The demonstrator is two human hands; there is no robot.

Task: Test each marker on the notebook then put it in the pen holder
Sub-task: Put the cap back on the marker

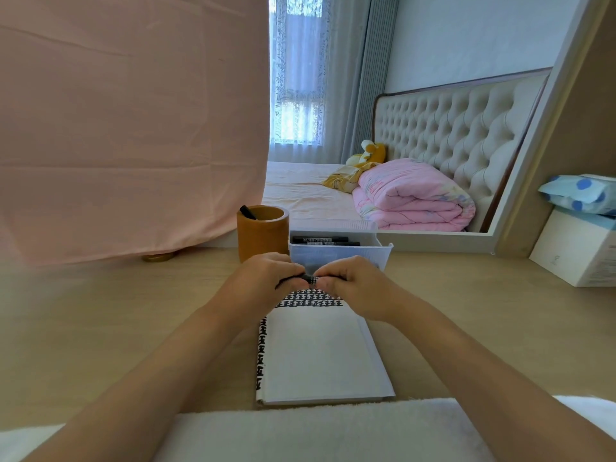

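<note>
Left hand [263, 281] and right hand [353, 285] both grip one black marker [311, 279] above an open notebook [320, 355].

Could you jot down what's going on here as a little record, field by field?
activity: both hands hold one black marker above the notebook
left hand: fingers closed on the marker's left end
right hand: fingers closed on its right end
notebook: open on the desk, visible page blank
pen holder: brown cup behind the left hand, one marker already inside
tray: clear plastic, right of the holder, more black markers in it
desk: light wood
</note>
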